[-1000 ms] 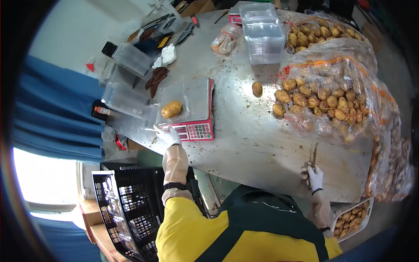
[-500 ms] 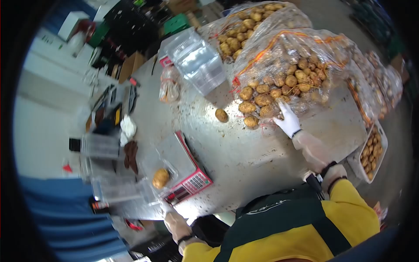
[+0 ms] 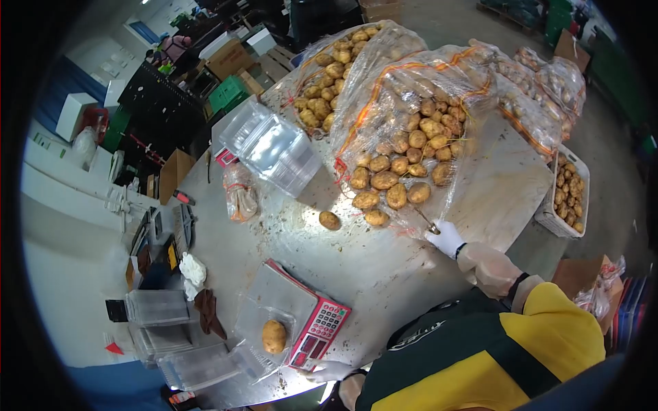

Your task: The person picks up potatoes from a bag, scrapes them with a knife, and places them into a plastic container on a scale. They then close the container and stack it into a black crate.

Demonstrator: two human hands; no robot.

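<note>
My right hand (image 3: 446, 238), in a white glove, is closed on the near edge of a clear plastic bag (image 3: 449, 195), beside a spread of potatoes (image 3: 396, 196). The pulled film runs taut to my fingers. My left hand (image 3: 330, 372), gloved too, lies low by the front edge of a red-framed digital scale (image 3: 321, 330), fingers stretched out and holding nothing. On the scale's plate a single potato (image 3: 274, 337) rests in a clear plastic tray (image 3: 250, 322). Another loose potato (image 3: 330, 220) lies on the metal table (image 3: 384, 274).
Stacked clear plastic boxes (image 3: 274, 147) stand at the table's back left, near a bundled plastic packet (image 3: 240, 194). More clear trays (image 3: 199, 366) line the left edge. A white basket of potatoes (image 3: 565, 195) stands off the right side. Another person (image 3: 173, 46) is far behind.
My right hand has drawn back from the potatoes toward me, pulling the bag's edge along. My left hand has moved right along the scale's front. The view has shifted, showing more of the room.
</note>
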